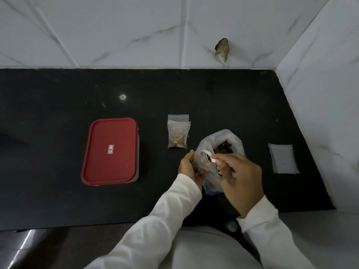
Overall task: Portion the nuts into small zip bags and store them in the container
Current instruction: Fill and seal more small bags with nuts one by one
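A large clear bag of brown nuts (225,142) stands open on the black counter. My left hand (189,167) grips a small zip bag (202,162) held open just in front of it. My right hand (240,177) pinches a small white spoon (210,160) whose bowl, loaded with nuts, is at the small bag's mouth. Filled small zip bags (177,133) lie stacked behind, to the left of the big bag. The container with a red lid (110,150) sits closed at the left.
A flat stack of unused zip bags (282,158) lies at the right, near the tiled side wall. The white tiled back wall (174,32) has a chipped hole. The counter's front edge runs just below my forearms.
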